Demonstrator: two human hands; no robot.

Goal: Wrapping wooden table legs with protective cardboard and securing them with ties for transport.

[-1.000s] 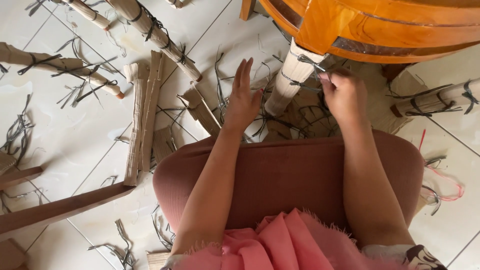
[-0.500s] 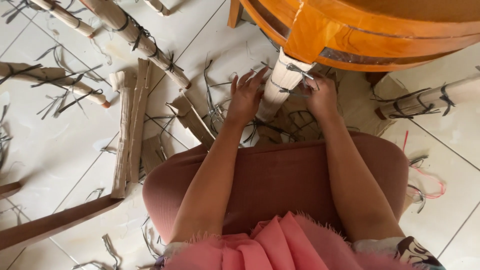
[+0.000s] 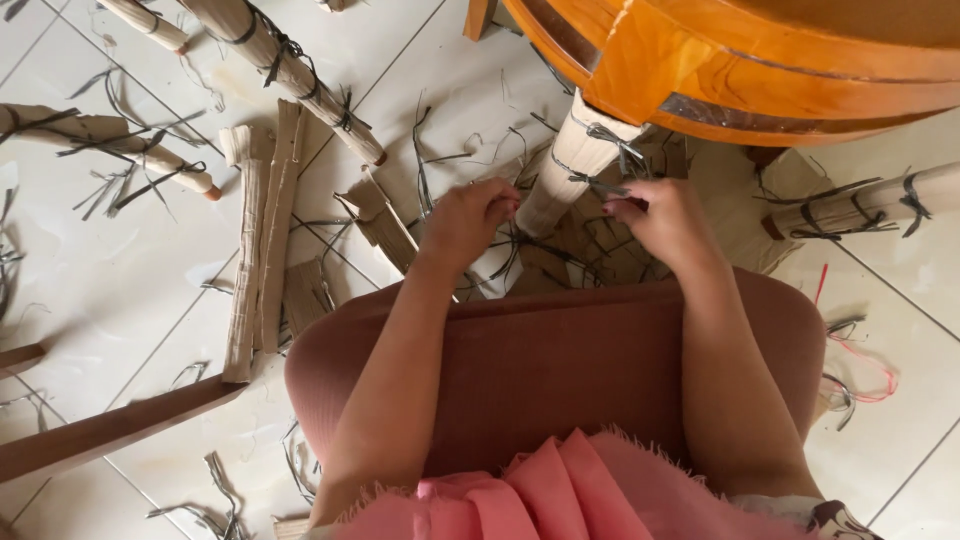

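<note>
Both hands (image 3: 470, 215) at wrapped leg (image 3: 572, 170)

Cardboard-wrapped table leg (image 3: 573, 168), tilted, dark cord ties (image 3: 608, 138)

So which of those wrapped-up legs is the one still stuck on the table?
The wrapped leg between the two hands, standing under the orange wooden table. The other wrapped legs, like the one at the top left and the one on the right, lie loose on the tiled floor.

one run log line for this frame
left hand: closed by wrapped table leg | right hand: pinching dark strap on leg | floor: cardboard strips, cut straps
</note>
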